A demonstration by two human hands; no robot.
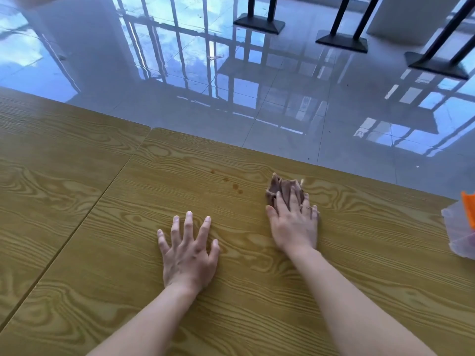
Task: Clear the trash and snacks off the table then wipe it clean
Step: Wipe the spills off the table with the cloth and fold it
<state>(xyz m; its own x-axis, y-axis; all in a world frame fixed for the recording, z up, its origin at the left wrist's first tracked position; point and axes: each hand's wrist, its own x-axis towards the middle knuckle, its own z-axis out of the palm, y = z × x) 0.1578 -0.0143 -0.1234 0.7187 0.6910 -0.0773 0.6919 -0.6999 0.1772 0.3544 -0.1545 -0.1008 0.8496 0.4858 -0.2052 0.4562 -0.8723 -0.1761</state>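
My right hand [294,224] presses flat on a crumpled brown cloth [282,188] on the wood-grain table [359,253], near its far edge. The cloth sticks out beyond my fingertips. A few small brown stains [235,186] mark the tabletop just left of the cloth. My left hand [189,250] rests palm down on the table with fingers spread, holding nothing, to the left of and nearer than the right hand.
A clear plastic container [457,232] with something orange [469,209] in it sits at the table's right edge. A second wood-grain table [51,163] butts against this one on the left. Beyond the far edge lies glossy tiled floor with black table bases [259,23].
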